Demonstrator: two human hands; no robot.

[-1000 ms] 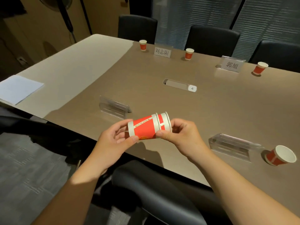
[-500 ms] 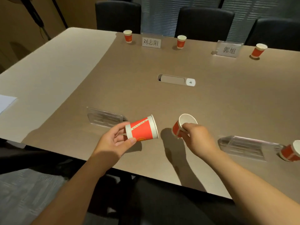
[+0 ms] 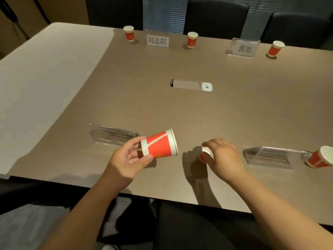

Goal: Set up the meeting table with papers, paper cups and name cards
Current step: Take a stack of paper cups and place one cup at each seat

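- Half a second ago the right hand (image 3: 220, 156) held its single paper cup (image 3: 205, 156) tilted above the table (image 3: 234, 109); now the cup is lower, upright or close to it, at the lower centre of the frame, with its base at or near the tabletop. Contact cannot be told.
- The right hand's fingers are curled over that cup's rim from above, gripping it; most of the cup is hidden, and only a strip of red wall and white rim shows.
- The left hand (image 3: 129, 159) has hardly moved: it grips the cup stack (image 3: 159, 146) by the base end, on its side, mouth toward the right of the frame, above the table's near edge.
- The stack is red with white bands at base and rim and a gold emblem low on the wall.
- A clear card holder (image 3: 112, 137) lies just behind the left hand; a second clear holder (image 3: 268, 157) lies at the lower right, with a near cup (image 3: 321, 158) beside it at the frame's right edge.
- Along the upper edge, three upright red cups (image 3: 192, 39) alternate with two name cards (image 3: 157, 41) printed in dark characters.
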